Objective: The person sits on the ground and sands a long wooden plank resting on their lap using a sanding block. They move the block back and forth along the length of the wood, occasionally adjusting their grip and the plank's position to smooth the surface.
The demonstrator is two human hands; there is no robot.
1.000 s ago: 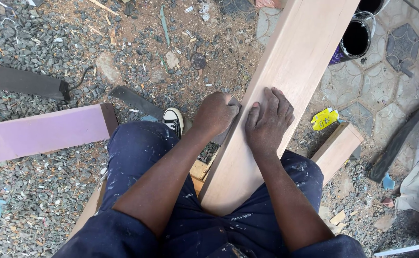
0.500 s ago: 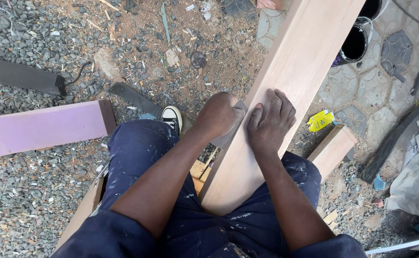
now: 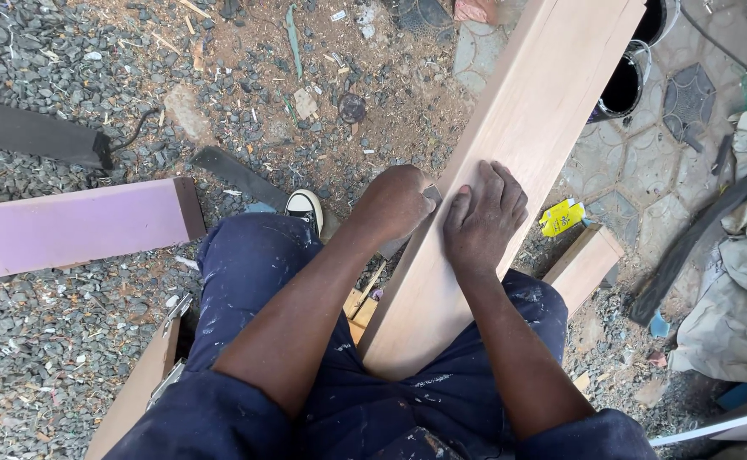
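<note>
A long pale wooden plank (image 3: 535, 128) runs from between my thighs up to the top right. My right hand (image 3: 482, 218) lies flat on its face, fingers spread slightly. My left hand (image 3: 395, 203) is curled at the plank's left edge around a small greyish piece (image 3: 430, 194), mostly hidden by the fingers. I sit in dark blue paint-flecked trousers (image 3: 245, 281), and one dark shoe with a white toe (image 3: 305, 207) shows on the gravel.
A purple board (image 3: 75, 228) lies at the left on gravel strewn with wood shavings. A dark flat tool with a cord (image 3: 32, 135) is at the far left. Black buckets (image 3: 625, 85), a yellow packet (image 3: 562, 217), a small wood block (image 3: 586, 264) and crumpled cloth (image 3: 744, 281) lie right.
Both hands stay on the plank at about the same spot. The view has shifted a little, so the ground objects sit slightly differently in the picture.
</note>
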